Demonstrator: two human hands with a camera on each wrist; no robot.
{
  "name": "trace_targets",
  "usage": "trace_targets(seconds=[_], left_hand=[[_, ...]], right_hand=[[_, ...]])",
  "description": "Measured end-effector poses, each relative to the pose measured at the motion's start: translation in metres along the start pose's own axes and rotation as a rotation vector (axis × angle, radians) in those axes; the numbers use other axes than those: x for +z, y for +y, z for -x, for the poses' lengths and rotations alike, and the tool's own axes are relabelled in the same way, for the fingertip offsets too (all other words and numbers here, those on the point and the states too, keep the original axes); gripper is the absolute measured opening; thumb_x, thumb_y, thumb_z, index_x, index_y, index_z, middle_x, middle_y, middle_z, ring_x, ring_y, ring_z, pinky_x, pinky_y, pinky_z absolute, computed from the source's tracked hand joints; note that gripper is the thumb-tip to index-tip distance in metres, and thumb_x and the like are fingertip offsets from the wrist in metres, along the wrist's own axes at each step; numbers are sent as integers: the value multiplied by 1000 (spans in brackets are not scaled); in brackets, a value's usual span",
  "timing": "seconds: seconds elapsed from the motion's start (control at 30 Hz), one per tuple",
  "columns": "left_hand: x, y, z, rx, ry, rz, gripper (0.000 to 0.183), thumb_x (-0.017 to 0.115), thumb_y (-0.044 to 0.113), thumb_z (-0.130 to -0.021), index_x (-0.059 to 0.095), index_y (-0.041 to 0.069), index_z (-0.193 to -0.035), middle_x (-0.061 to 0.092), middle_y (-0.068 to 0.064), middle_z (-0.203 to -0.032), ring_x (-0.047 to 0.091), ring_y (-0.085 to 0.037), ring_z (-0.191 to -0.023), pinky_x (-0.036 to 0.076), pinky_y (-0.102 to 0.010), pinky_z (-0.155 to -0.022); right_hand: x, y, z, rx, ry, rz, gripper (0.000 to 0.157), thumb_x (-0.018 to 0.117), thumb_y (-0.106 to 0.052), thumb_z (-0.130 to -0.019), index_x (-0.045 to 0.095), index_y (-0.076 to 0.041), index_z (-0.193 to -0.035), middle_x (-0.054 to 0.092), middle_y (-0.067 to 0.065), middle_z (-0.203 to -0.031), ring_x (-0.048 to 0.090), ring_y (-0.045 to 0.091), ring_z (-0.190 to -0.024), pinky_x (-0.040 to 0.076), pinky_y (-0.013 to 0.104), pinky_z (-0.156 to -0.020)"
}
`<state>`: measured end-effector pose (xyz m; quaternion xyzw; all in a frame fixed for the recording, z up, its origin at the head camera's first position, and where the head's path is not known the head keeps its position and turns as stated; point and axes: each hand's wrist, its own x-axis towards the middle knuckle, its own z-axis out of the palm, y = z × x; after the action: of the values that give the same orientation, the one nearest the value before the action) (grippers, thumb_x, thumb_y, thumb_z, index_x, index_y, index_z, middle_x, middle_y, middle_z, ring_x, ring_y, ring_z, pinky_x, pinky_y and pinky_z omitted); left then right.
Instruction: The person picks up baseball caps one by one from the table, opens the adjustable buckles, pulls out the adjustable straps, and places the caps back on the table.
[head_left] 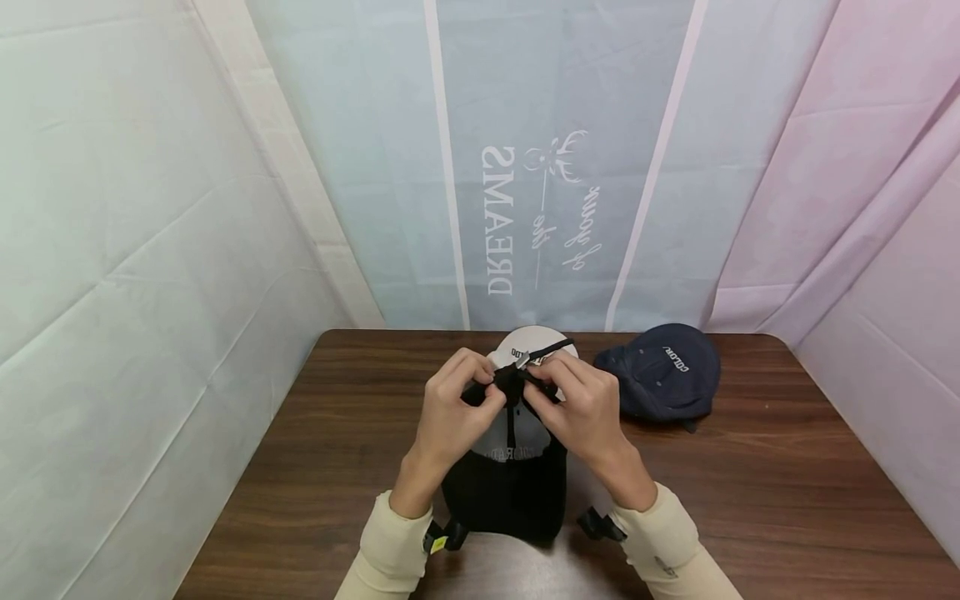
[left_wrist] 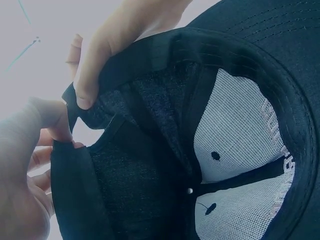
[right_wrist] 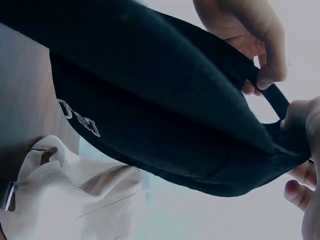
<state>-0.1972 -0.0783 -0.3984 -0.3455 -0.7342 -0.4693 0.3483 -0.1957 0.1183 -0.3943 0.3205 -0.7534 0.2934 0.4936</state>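
A black cap [head_left: 506,496] is held up over the table, its brim toward me and its inside showing. My left hand [head_left: 453,412] pinches the back edge of its opening on the left. On the other side, my right hand [head_left: 581,408] pinches the back edge beside the strap. Between the hands sits a metal buckle [head_left: 522,360], with the loose strap end [head_left: 553,348] sticking out to the upper right. White backing panels [left_wrist: 245,125] line the front inside the cap in the left wrist view. Pale lettering [right_wrist: 80,120] shows on its outside in the right wrist view.
Just behind the held cap, a white cap [head_left: 528,337] lies near the back edge of the brown wooden table [head_left: 337,467]. Right of it rests a navy cap [head_left: 671,375] with white lettering. Fabric curtains [head_left: 360,167] enclose the table's back and sides.
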Motion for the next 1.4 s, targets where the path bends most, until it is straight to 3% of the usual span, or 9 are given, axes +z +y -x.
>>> trace_targets(seconds=[0.2, 0.47, 0.67, 0.97, 1.4], left_hand=[[0, 0, 0, -1, 1, -10, 28, 65, -17, -79, 53, 8, -79, 66, -6, -92, 67, -19, -86, 58, -32, -73], [-1, 0, -1, -6, 4, -5, 28, 64, -17, -80, 52, 8, -79, 66, -9, -91, 71, -26, -91, 60, -32, -80], [0, -2, 1, -2, 14, -5, 27, 64, -17, -80, 53, 7, -80, 66, -9, -91, 70, -21, -90, 59, -32, -77], [0, -4, 2, -33, -5, -10, 25, 64, -16, -85, 58, 8, -91, 65, -8, -98, 62, -17, -85, 56, -30, -74], [8, -1, 1, -36, -52, 21, 22, 68, -11, -90, 63, 7, -101, 63, -6, -103, 62, -19, -85, 58, -39, -71]], right_hand=[[0, 1, 1, 6, 5, 3, 5, 76, -6, -84, 73, -9, -87, 71, 1, -80, 58, 10, -55, 43, 25, -49], [-3, 4, 1, 24, 28, 26, 6, 77, -6, -83, 73, -9, -86, 72, 1, -81, 57, 10, -55, 43, 26, -48], [-3, 5, 1, 22, 28, 6, 6, 78, -5, -83, 73, -9, -86, 72, 2, -82, 61, 11, -58, 45, 27, -50], [-3, 6, 2, 24, 24, 13, 6, 78, -6, -84, 73, -9, -86, 71, 1, -81, 58, 11, -56, 43, 26, -50], [-6, 4, 0, 29, 14, 19, 3, 75, -8, -87, 74, -11, -86, 68, -2, -78, 56, 8, -56, 42, 24, -50]])
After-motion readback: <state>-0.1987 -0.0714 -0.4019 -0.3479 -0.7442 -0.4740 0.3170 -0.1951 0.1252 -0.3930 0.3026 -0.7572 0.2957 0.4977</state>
